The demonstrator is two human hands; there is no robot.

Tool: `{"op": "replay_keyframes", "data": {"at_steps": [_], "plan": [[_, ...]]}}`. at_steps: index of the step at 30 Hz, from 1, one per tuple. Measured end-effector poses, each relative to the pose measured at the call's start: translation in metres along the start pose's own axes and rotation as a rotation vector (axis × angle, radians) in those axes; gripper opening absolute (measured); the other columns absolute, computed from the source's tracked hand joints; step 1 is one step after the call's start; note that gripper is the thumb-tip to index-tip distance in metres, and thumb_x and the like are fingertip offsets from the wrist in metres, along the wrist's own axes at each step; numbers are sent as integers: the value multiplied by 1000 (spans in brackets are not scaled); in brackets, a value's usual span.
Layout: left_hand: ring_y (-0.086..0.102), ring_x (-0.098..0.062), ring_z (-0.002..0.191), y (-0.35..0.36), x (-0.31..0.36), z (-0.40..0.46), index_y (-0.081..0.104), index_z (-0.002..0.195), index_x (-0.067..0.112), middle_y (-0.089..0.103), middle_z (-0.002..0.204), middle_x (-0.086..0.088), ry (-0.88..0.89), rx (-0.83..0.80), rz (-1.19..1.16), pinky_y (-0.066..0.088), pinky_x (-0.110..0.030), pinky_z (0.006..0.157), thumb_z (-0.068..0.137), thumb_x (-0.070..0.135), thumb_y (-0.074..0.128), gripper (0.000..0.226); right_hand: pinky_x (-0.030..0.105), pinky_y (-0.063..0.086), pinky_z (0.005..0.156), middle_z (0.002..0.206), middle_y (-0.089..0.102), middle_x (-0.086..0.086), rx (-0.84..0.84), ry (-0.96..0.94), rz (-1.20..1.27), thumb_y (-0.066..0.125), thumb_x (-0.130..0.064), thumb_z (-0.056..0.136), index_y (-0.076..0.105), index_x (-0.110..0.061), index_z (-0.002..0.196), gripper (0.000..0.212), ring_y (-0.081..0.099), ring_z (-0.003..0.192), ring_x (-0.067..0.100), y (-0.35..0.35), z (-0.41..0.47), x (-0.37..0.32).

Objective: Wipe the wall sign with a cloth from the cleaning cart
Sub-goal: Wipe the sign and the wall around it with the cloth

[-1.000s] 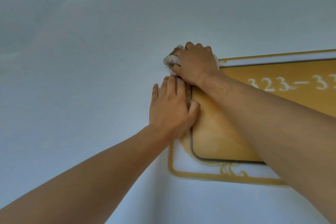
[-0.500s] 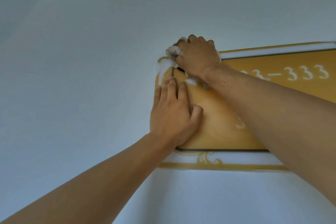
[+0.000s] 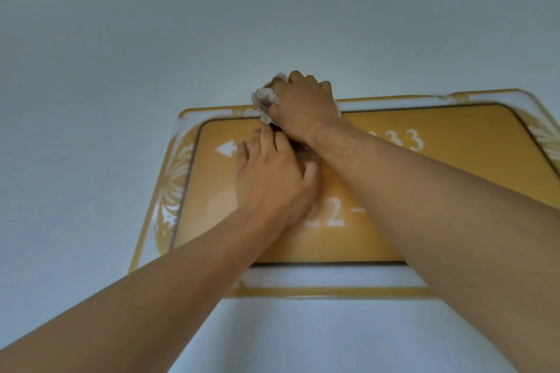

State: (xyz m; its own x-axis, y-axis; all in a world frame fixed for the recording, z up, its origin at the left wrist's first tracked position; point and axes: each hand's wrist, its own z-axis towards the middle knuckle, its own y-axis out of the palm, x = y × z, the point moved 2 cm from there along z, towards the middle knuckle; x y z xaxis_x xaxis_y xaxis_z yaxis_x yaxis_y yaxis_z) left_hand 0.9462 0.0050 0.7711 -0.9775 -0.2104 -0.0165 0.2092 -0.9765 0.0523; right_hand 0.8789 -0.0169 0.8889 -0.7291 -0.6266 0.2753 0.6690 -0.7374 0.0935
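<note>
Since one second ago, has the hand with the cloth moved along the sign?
Yes. The right hand with the cloth moved right along the top edge of the sign, away from its left corner.

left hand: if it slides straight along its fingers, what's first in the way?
The left hand lies flat on the wall sign, fingers pointing up. Directly ahead is the right hand gripping the cloth at the sign's top edge. Fingertips look almost against it already, though depth is unclear.

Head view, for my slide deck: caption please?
Right hand presses a crumpled cloth along the wall sign top edge; left hand rests flat.
</note>
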Motion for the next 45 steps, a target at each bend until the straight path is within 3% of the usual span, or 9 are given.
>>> {"op": "replay_keyframes", "data": {"at_steps": [20,36,45], "plan": [[42,-31,134,46,146,15,57,113,7,54,132,-14,121,52,57,21,-56,120,90,52,37,54,41,33,96,125,55,4,28,53,-4,43,-40,95,52,-23,134,43,51,115,26,-35,-41,159],[43,-35,129,88,280,14,56,121,5,53,134,-16,144,45,100,31,-53,112,88,59,32,68,39,33,93,119,58,4,75,72,13,45,-41,94,55,-21,128,40,52,111,26,-67,-82,290],[38,-32,134,104,325,8,50,131,8,49,138,-12,162,8,88,26,-57,115,84,58,30,71,38,36,91,121,57,8,68,103,26,45,-41,95,51,-20,133,43,52,112,27,-80,-99,338]]}}
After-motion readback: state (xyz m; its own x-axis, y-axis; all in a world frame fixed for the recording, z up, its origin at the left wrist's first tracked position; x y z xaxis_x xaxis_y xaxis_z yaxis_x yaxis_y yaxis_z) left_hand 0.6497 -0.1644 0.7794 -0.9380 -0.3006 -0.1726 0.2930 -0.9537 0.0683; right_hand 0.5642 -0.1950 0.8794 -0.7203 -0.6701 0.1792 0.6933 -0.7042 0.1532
